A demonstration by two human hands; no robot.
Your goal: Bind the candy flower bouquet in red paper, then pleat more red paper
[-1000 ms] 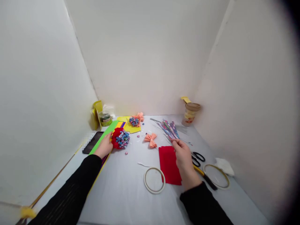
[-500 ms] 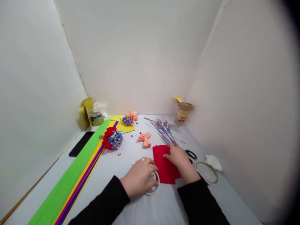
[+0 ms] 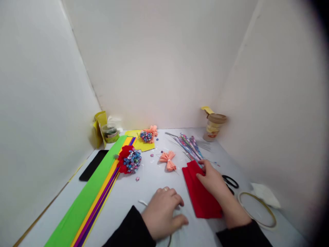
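A red sheet of paper (image 3: 200,195), folded and lying flat on the grey table (image 3: 144,185), is pressed down by the right hand (image 3: 213,180), whose fingers (image 3: 203,175) are laid together on its far half; the near half is seen stretching back beneath the wrist. To the left of that grip, the left hand (image 3: 163,212) is rested palm down with fingers loosely curled over a tape ring (image 3: 169,240), mostly hidden, so whether it is pinched cannot be told. Just beyond the right fingertips a bundle of patterned sticks (image 3: 191,145) is seen.
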